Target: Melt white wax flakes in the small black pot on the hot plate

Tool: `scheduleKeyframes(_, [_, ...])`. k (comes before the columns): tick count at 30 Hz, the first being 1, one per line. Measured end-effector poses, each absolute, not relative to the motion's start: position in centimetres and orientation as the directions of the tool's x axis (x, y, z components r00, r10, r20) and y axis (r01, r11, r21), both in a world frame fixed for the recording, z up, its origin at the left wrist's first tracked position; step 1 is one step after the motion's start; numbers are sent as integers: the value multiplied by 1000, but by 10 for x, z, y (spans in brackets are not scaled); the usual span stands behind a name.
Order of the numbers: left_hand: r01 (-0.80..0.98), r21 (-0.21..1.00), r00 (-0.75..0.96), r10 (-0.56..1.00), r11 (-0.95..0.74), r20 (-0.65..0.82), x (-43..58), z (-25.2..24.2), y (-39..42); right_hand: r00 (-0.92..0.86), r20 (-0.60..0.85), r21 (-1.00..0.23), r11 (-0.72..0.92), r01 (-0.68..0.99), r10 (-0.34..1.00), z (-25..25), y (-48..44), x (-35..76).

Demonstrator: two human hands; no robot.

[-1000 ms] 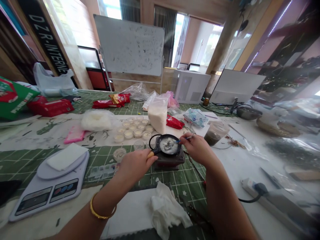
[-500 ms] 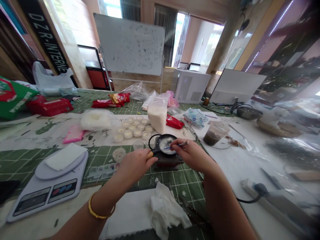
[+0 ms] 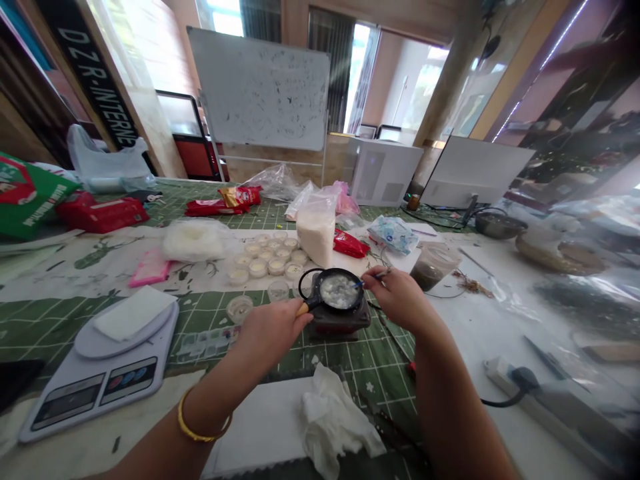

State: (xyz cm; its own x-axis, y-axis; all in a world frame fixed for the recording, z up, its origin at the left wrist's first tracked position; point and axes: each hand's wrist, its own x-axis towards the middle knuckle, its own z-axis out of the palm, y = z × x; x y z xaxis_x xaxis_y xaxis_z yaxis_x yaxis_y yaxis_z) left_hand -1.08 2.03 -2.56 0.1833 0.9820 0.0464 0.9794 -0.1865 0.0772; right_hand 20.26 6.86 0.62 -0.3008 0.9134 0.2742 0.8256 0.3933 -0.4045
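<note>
Fingers [image 3: 376, 279] of the right hand [image 3: 397, 300] moved to the pan rim [image 3: 362, 295], pinching a thin stick [image 3: 373, 278], while the left hand [image 3: 270, 340] gripped the handle [image 3: 302, 309].

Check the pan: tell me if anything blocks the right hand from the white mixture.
Nothing visible does. The right hand sits just beyond the rim of the pan, and the thin stick it holds reaches over that rim to the mixture.

One left hand [image 3: 270, 337], one right hand [image 3: 395, 300], one black pan [image 3: 306, 300] and one kitchen scale [image 3: 90, 400] show.
</note>
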Motion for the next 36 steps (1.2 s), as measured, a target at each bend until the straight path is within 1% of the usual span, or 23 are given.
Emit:
scheduleKeyframes(3, [982, 72, 175, 984, -176, 31, -10, -25, 20, -414, 244, -483, 480, 732, 877, 7, 65, 203])
scheduleKeyframes(5, [982, 70, 173, 984, -175, 37, -9, -25, 19, -412, 261, -517, 487, 704, 873, 5, 65, 201])
scheduleKeyframes(7, [982, 71, 173, 984, -175, 40, -9, -25, 19, -312, 299, -543, 430, 721, 902, 2, 69, 200])
scheduleKeyframes(9, [981, 79, 175, 984, -178, 40, -10, -25, 19, -183, 338, -598, 361, 716, 923, 0, 74, 203])
scheduleKeyframes(12, [979, 93, 181, 983, -184, 42, -12, -25, 20, -57, 383, -710, 334, 620, 922, -1, 76, 212])
scheduleKeyframes(14, [977, 98, 187, 981, -191, 48, -13, -25, 21, -18, 382, -769, 328, 548, 924, -1, 75, 216])
scheduleKeyframes(17, [975, 99, 194, 979, -199, 59, -14, -28, 22, -28, 318, -830, 293, 475, 948, -5, 71, 221])
scheduleKeyframes(20, [977, 95, 186, 980, -192, 68, -15, -31, 23, -67, 258, -839, 258, 480, 964, -13, 64, 227])
scheduleKeyframes(22, [977, 94, 185, 980, -192, 80, -15, -32, 23, -55, 244, -839, 239, 489, 968, -21, 57, 231])
scheduleKeyframes(28, [969, 108, 213, 974, -221, 77, -17, -33, 24, 67, 222, -869, 166, 467, 973, -43, 33, 229])
scheduleKeyframes(32, [971, 92, 216, 974, -222, 69, -16, -31, 23, 216, 270, -898, 164, 408, 938, -51, 33, 220])
scheduleKeyframes(34, [972, 93, 212, 975, -217, 60, -15, -29, 22, 206, 249, -909, 154, 388, 946, -56, 38, 219])
scheduleKeyframes(36, [974, 99, 201, 979, -203, 31, -14, -27, 21, 134, 209, -908, 142, 394, 969, -59, 42, 221])
